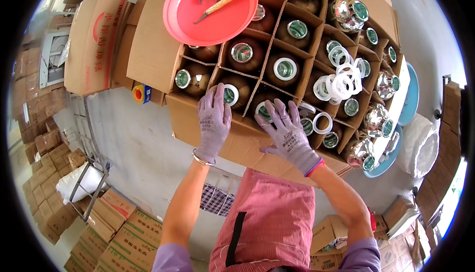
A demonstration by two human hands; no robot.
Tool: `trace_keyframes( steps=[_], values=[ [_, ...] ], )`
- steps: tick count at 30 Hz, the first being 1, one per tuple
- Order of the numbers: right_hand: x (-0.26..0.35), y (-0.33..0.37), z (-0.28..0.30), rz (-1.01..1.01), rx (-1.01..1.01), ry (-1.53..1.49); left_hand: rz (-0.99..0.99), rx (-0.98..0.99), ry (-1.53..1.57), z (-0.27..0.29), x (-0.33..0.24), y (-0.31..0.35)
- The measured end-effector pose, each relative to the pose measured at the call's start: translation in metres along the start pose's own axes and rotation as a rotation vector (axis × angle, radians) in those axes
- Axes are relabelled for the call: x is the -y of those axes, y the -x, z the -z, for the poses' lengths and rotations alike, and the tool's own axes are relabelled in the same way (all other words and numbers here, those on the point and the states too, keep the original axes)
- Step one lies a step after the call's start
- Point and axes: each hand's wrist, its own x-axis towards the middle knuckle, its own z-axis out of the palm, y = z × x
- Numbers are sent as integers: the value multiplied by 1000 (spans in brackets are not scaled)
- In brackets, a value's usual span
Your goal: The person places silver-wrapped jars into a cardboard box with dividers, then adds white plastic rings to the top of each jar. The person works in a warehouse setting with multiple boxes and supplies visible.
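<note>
Hands in mauve gloves lie uncurled, clasping nothing that shows; the left hand point(213, 119) rests against one white-ringed bottle point(229, 95), the right hand point(288, 134) spreads over another ringed bottle point(264, 112), both bottles in cells along the carton's near edge point(190, 123); uneven pressure could skew a ring or chip glass; a knock could drop the loose white rings point(342, 85) between dividers point(271, 44); jolting might roll silvery bottles point(377, 119) off the right edge; a pink basin point(173, 17) overlaps the far left corner; beyond lie grey floor point(143, 138), blue basins point(409, 96), stacked boxes point(128, 242).
</note>
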Motion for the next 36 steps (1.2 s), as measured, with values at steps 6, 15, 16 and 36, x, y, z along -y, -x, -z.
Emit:
trace_keyframes(
  steps=[6, 15, 16, 36],
  values=[
    [-5, 23, 1, -121, -245, -170, 94, 49, 356, 46, -67, 9],
    [-39, 22, 4, -537, -548, -80, -519, 870, 1916, 132, -136, 16],
    [-42, 16, 5, -541, -501, 10, -566, 862, 1924, 130, -139, 15],
    [-14, 24, 31, -476, -570, -678, -175, 23, -472, 57, 78, -24]
  ],
)
